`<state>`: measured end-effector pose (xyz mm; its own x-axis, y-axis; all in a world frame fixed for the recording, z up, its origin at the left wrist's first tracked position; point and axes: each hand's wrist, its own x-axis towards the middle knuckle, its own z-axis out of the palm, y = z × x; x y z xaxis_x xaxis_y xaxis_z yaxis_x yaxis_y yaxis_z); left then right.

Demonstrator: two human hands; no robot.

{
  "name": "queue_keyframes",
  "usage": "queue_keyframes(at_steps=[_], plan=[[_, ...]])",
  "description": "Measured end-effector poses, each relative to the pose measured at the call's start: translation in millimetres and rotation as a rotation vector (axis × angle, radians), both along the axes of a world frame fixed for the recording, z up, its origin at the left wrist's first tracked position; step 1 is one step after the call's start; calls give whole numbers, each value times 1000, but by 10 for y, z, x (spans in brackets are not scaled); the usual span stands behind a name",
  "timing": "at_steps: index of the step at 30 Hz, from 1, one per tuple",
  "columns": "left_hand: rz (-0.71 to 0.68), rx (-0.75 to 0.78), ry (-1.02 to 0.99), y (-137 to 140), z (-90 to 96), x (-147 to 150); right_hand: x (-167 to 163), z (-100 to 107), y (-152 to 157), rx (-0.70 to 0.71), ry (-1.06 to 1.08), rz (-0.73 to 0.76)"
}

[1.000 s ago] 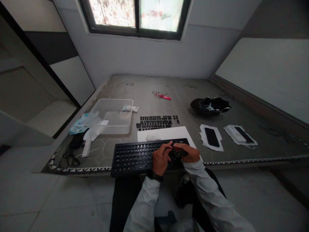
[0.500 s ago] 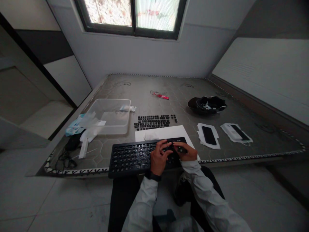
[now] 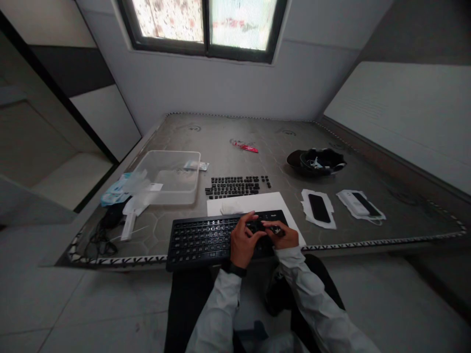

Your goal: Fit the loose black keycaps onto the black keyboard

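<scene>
A black keyboard point(image 3: 200, 240) with bare key positions lies at the front edge, partly over a white sheet. My left hand point(image 3: 243, 242) rests over its right half, fingers curved and apart, thumb pointing to the right. Close beside that thumb, my right hand point(image 3: 285, 237) is closed in a pinch above the keyboard's right end. A small dark object shows in its grip, too unclear to name. Behind the sheet, loose black keycaps point(image 3: 235, 186) are laid out in rows. The keys under both hands are hidden.
A clear plastic box point(image 3: 195, 191) stands left, beside plastic wrappings point(image 3: 138, 201) and a black cable point(image 3: 99, 240). On the right lie a phone point(image 3: 319, 208) and a white device point(image 3: 358, 203) on white cloths, with a dark cap point(image 3: 316, 162) behind. A red packet point(image 3: 246, 147) lies farther back.
My right fingers have shifted slightly left and closer to my left thumb. My left index finger and thumb have moved slightly. The keyboard and the other things stay in place.
</scene>
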<state>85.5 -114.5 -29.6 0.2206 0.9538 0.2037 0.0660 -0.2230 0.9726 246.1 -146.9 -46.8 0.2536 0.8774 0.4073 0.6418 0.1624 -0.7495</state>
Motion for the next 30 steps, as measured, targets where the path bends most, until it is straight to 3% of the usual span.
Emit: queue_keyframes(at_steps=[11,18,23,30], plan=[[-91,-76,-75,-4,-34,-4,22,-22,0,76,36,66],[-120,-124,-17,-7,18,-14,-83,163,13,-47,110,-54],[-115,-47,119,-10,61,-23,-119,254,93,-138,127,-128],[-92,-75,118,-8,71,-23,-43,230,88,-168,58,53]])
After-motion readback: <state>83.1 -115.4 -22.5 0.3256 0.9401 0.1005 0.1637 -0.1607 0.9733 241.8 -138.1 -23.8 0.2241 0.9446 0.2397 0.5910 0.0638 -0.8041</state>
